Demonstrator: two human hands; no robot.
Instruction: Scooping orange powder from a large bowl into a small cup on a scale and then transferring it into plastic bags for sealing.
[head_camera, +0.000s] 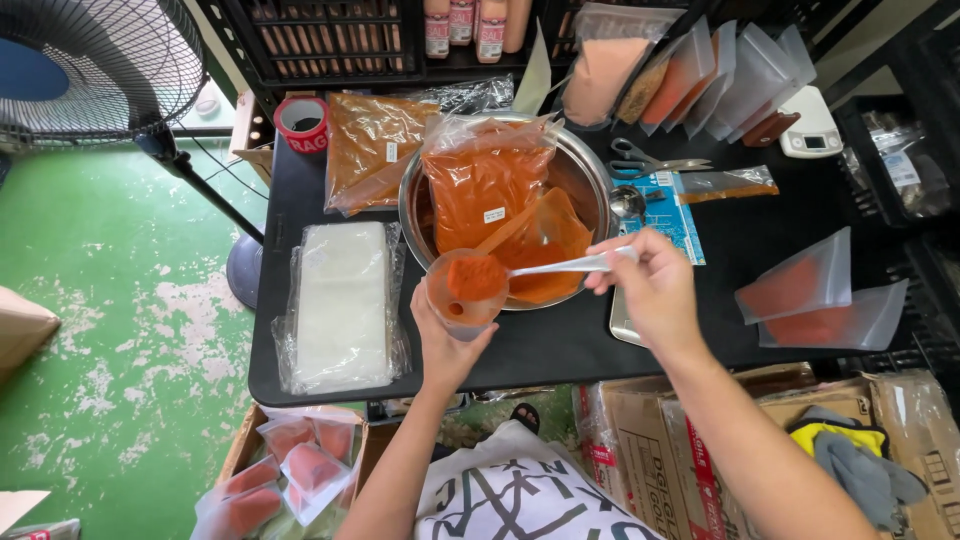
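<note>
Left hand (440, 340) grips a cup (465, 290) at frame centre while right hand (650, 285) pinches a spoon (540, 267) of orange powder over it.

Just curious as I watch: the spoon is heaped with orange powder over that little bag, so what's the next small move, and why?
Probably tip the spoon so the powder drops into the small bag. The right hand holds it loaded right above the bag's mouth, which the left hand keeps open.

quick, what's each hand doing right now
left hand: closed around a small open pouch of orange-red powder
right hand: closed on a spoon loaded with powder, over the pouch
</note>
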